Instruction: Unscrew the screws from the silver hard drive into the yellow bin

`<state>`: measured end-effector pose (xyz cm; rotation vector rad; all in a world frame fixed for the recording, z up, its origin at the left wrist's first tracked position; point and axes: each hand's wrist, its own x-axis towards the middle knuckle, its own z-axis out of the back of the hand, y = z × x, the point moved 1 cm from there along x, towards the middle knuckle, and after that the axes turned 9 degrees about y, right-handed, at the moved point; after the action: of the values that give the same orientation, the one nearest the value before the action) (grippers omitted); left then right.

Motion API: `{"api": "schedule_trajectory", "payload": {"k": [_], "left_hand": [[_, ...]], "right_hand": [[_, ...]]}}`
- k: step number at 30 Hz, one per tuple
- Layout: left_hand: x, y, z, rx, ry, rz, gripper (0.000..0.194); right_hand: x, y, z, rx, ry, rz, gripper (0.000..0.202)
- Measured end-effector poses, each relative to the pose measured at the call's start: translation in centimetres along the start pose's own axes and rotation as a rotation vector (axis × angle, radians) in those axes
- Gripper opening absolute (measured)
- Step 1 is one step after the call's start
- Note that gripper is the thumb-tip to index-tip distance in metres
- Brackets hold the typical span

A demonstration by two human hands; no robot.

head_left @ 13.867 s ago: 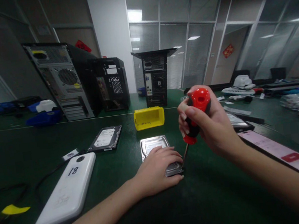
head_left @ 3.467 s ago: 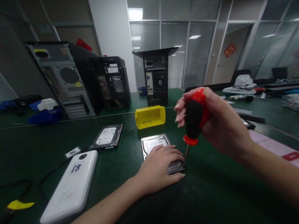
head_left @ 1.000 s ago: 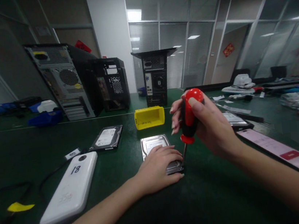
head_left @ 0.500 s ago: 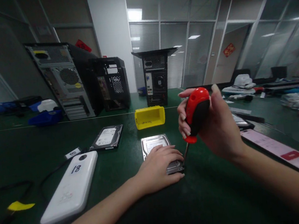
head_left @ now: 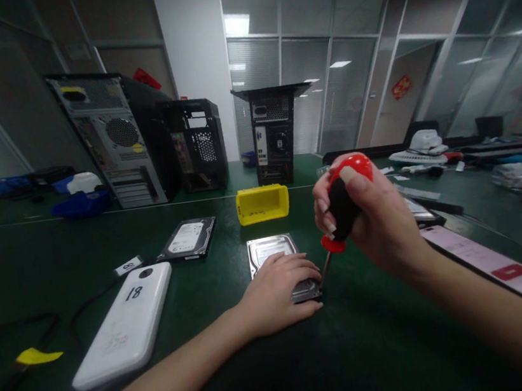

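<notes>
Over the near half of a silver hard drive (head_left: pixel 271 246) lies my left hand (head_left: pixel 281 292), its fingers and thumb gripping the drive against the table. My right hand (head_left: pixel 373 213) is wrapped round the red and black handle of a screwdriver (head_left: pixel 343 209), with the thumb pressed on the handle's side. The screwdriver leans, and its shaft runs down to the near right corner of the drive. Whether its tip sits in a screw is too small to tell. Just beyond the drive is a yellow bin (head_left: pixel 263 205) with a few tiny pieces in it.
Another hard drive (head_left: pixel 188 238) and a white power bank marked 18 (head_left: pixel 126 322) lie on the left of the green table (head_left: pixel 284 372). On the right is a phone with a pink screen (head_left: pixel 485 259). Computer cases (head_left: pixel 275 136) stand at the back.
My right thumb has come down from its raised position onto the screwdriver handle, and the hand has turned round it. My left hand and the hard drive have stayed in place.
</notes>
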<state>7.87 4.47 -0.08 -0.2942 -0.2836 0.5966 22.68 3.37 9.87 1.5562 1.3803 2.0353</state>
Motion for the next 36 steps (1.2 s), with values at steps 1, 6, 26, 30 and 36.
{"api": "schedule_trajectory", "payload": {"k": [1,6,26,30,36], "left_hand": [[0.0,0.0,0.0,0.001,0.003,0.0,0.032],[0.01,0.06,-0.01,0.0,0.008,-0.002,0.033],[-0.1,0.09,-0.17,0.002,-0.001,-0.002,0.033],[-0.09,0.02,-0.09,-0.004,0.007,0.002,0.032],[-0.1,0.1,-0.05,-0.011,0.005,0.003,0.033]], "right_hand": [[-0.02,0.0,-0.02,0.008,0.001,-0.003,0.019],[-0.13,0.25,-0.1,0.048,-0.021,-0.004,0.02],[-0.04,0.11,0.02,0.049,-0.013,-0.033,0.017],[-0.21,0.34,-0.11,0.074,0.025,-0.033,0.031],[-0.02,0.03,-0.21,0.068,-0.002,-0.062,0.023]]}}
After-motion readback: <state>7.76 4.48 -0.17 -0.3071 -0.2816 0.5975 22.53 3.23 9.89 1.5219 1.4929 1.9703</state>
